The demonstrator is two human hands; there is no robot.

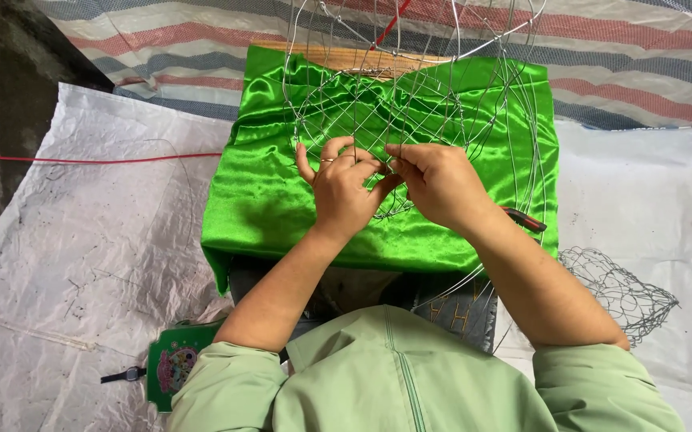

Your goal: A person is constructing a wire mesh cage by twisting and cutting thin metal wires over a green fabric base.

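A large silver wire frame point(442, 88) with a woven mesh stands over a shiny green satin cloth point(274, 200) draped on a low board. My left hand point(344, 190) and my right hand point(440, 182) meet at the middle of the mesh, fingertips pinching thin wires together where they cross. Both hands are closed on the wire. A ring shows on a finger of my left hand. My forearms come out of pale green sleeves.
A red-handled tool point(524, 218) lies on the cloth by my right wrist. A crumpled wire mesh piece point(622, 292) sits on the white plastic sheet at right. A green printed pouch point(171, 364) lies at lower left. A red cord point(82, 159) runs left.
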